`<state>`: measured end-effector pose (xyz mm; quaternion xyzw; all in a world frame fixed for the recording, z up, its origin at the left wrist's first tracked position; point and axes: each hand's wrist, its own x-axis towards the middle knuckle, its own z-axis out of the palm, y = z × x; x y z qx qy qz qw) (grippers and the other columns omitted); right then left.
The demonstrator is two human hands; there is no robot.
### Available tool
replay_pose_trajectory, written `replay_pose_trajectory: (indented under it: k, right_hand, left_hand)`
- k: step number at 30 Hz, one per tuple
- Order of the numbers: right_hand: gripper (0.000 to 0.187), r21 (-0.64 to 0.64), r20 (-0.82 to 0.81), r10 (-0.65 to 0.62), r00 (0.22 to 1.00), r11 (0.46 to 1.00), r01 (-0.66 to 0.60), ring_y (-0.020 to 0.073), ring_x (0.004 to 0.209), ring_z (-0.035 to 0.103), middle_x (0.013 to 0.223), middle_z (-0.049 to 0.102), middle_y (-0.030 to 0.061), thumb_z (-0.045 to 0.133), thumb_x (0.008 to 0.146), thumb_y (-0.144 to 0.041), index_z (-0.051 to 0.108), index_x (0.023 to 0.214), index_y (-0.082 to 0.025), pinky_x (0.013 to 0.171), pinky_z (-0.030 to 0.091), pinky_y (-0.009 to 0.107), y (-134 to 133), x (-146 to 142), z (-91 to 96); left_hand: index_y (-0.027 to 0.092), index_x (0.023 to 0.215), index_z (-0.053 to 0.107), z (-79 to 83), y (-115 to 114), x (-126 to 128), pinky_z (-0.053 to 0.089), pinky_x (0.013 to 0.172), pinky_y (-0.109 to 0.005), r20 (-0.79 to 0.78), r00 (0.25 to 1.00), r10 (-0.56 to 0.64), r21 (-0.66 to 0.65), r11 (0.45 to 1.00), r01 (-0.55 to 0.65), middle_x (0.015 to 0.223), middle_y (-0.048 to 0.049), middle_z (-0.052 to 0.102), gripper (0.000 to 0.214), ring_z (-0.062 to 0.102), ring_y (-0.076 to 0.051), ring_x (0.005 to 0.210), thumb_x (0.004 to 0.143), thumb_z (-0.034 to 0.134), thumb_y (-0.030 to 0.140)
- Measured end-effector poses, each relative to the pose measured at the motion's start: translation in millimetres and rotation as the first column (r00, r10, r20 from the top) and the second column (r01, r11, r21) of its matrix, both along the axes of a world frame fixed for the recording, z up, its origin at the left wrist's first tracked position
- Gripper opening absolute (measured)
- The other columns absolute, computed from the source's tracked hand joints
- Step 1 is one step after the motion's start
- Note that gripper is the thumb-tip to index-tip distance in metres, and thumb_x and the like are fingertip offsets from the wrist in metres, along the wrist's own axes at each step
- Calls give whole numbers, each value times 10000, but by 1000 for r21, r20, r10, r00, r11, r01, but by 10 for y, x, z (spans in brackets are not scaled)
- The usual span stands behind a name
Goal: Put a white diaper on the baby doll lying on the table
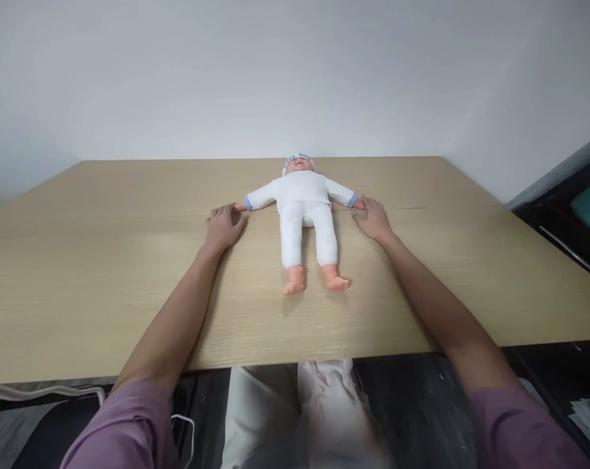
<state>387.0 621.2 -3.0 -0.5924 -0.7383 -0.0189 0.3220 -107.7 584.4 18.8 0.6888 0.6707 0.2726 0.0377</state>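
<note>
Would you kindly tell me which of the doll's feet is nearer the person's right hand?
The foot on the picture's right, toes splayed rightward, is nearer the right hand; the other foot lies nearer the left hand.

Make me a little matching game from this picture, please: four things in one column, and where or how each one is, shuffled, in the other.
Things
1. Soft baby doll in white clothes with blue cuffs
2. Person's bare left hand
3. Person's bare right hand
4. Flat, pale wood-toned tabletop

Places and states
A. At the doll's hand on the picture's right
B. Underneath the doll
C. On its back, arms spread
D. At the doll's hand on the picture's left

Right pairs: 1-C, 2-D, 3-A, 4-B
</note>
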Motion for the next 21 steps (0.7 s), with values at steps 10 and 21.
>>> replay_pose_trajectory:
  k: [10, 21]
  right_hand:
    - [655, -77, -176, -12, 984, 997, -2, 427, 1481, 560, 1575, 629, 232, 570, 1000, -513, 582, 1563, -177, 1270, 418, 707, -1708, -658, 439]
    - [454, -29, -529, 209, 822, 964, -263, 320, 854, 782, 1023, 814, 18, 750, 908, -301, 711, 1316, -498, 783, 688, 582, -4577, -471, -823]
  left_hand:
    - [193, 1426, 600, 457, -1399, 614, 423, 1228, -574, 242, 967, -73, 147, 988, 38, 1534, -185, 622, 531, 541, -350, 1435, 1062, 500, 566]
    - [327, 803, 702, -1143, -4411, 1551, 531, 794, -527, 629, 760, -163, -216, 903, 372, 802, -96, 708, 346, 661, -315, 789, 1000, 612, 597]
